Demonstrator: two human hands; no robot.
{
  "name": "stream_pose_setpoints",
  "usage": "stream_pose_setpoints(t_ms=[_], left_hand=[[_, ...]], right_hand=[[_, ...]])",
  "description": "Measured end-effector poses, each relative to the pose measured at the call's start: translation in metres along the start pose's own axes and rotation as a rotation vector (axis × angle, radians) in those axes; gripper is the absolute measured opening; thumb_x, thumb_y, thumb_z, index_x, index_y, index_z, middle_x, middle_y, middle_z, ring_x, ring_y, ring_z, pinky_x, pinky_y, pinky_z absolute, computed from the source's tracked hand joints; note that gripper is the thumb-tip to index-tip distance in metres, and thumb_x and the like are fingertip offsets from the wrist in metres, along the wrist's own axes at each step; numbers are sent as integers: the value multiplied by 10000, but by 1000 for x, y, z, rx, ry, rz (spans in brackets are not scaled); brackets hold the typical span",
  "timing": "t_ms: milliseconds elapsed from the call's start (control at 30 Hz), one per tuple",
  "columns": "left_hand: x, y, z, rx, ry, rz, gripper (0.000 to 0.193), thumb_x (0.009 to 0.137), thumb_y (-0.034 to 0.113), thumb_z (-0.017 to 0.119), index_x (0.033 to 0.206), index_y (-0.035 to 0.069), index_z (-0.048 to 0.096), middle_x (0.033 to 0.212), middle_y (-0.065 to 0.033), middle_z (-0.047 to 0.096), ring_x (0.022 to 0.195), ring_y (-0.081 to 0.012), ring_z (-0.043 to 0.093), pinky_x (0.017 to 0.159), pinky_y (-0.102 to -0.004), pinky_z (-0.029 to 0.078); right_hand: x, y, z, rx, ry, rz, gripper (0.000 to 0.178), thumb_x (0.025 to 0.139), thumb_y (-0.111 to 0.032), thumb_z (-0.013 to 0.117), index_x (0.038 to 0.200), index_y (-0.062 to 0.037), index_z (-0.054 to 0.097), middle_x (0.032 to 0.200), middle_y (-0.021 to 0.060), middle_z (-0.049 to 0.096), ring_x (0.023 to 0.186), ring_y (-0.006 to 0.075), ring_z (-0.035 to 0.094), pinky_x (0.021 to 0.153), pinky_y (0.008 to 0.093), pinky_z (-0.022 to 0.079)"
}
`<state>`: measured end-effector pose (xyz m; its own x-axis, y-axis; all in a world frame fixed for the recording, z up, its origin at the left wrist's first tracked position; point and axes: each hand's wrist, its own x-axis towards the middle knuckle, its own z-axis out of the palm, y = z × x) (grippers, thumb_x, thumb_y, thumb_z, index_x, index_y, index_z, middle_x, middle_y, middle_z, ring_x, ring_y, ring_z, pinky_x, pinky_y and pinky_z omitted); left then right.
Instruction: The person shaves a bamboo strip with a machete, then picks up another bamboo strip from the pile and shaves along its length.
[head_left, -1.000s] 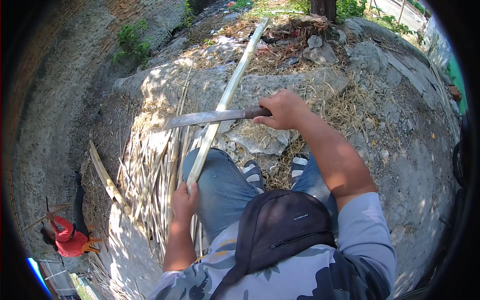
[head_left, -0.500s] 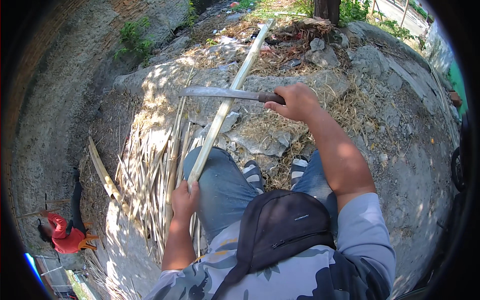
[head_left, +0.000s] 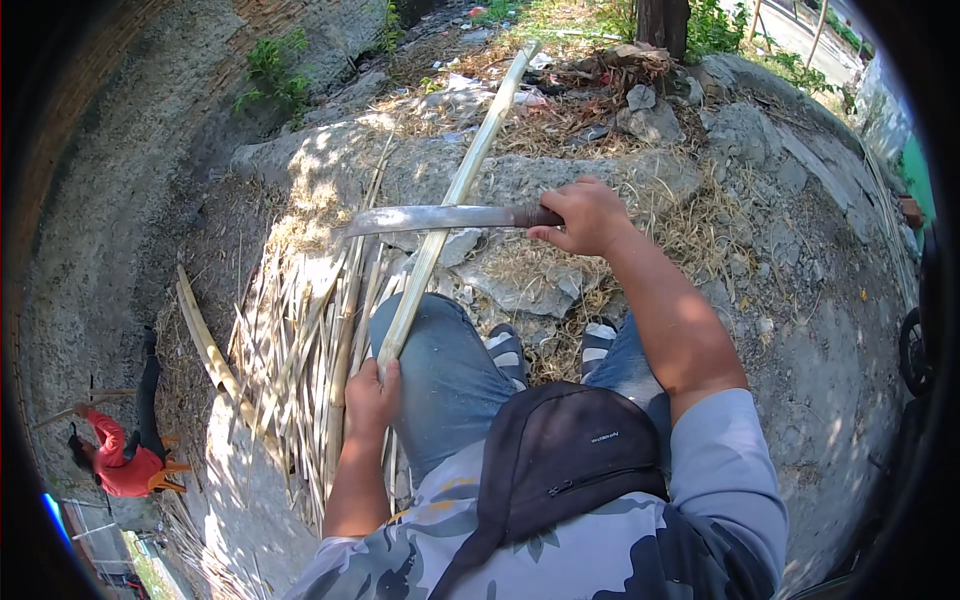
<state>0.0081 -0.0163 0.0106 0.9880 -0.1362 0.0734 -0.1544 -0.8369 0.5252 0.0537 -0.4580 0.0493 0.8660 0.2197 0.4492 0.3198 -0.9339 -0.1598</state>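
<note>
Flat steel blade (head_left: 440, 218) across pale bamboo strip (head_left: 447, 205)

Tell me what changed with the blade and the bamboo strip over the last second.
The right hand lifted the machete a little farther up the long bamboo strip, blade still lying across it and pointing left. The left hand kept its grip on the strip's near end over the knee. The pile of split bamboo is unchanged.

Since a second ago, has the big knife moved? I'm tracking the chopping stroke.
Yes. The knife in the right hand has moved farther up the bamboo strip, away from the left hand.
</note>
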Motion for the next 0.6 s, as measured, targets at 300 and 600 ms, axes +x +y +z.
stream_pose_setpoints(t_ms=[300, 600], left_hand=[[-2, -10, 0, 21, 26, -6, 476, 933, 443, 641, 809, -15, 595, 684, -263, 604, 654, -457, 627, 622, -499, 487], [2, -1, -8, 73, -35, 32, 453, 937, 427, 636, 801, -3, 590, 688, -254, 603, 662, -457, 615, 618, -493, 476]], right_hand=[[10, -33, 10, -55, -1, -201, 530, 891, -673, 614, 857, -146, 659, 723, 69, 677, 718, 298, 670, 788, 406, 513], [0, 13, -15, -29, -108, 574, 566, 928, -657, 587, 905, -96, 662, 867, 156, 724, 888, 383, 709, 777, 526, 543]])
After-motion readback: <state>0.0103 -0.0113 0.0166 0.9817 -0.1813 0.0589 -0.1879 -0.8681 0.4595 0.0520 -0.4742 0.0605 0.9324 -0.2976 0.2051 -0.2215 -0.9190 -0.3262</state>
